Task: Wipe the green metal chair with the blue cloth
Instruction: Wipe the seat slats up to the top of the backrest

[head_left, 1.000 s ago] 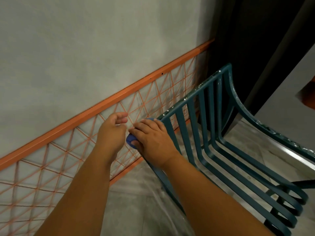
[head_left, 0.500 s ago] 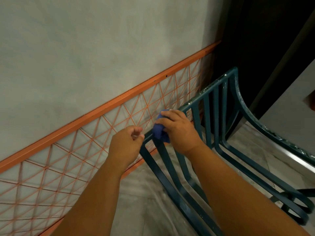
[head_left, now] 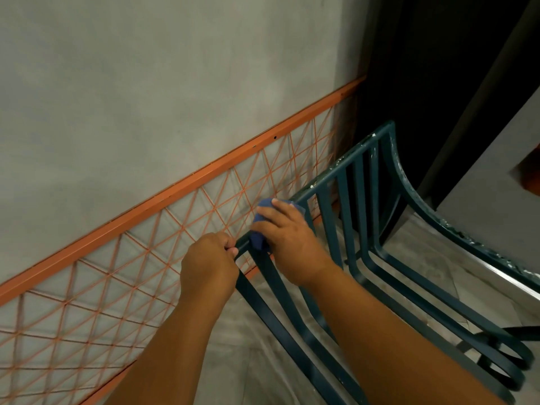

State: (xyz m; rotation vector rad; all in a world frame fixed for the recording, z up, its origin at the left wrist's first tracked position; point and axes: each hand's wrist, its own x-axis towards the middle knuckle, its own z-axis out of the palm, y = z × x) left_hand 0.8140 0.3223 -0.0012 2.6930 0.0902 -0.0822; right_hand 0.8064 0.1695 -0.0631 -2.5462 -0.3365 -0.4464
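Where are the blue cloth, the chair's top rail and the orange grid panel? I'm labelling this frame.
blue cloth (head_left: pixel 258 241): head view, bunched lower part beside the right hand.
chair's top rail (head_left: pixel 350 159): head view, bare stretch with chipped paint.
orange grid panel (head_left: pixel 175 190): head view, solid upper bar.

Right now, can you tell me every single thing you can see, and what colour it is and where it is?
green metal chair: one, dark green with chipped pale spots on the top rail, at the right, its slatted back near the wall
blue cloth: one, blue, bunched over the chair's top rail under the right hand
wall: one, grey, across the top and left
mesh panel: one, orange frame and crossed orange wires, against the lower wall
floor: grey, seen under and through the chair
left hand: one, grips the corner end of the chair's top rail
right hand: one, presses the cloth on the rail
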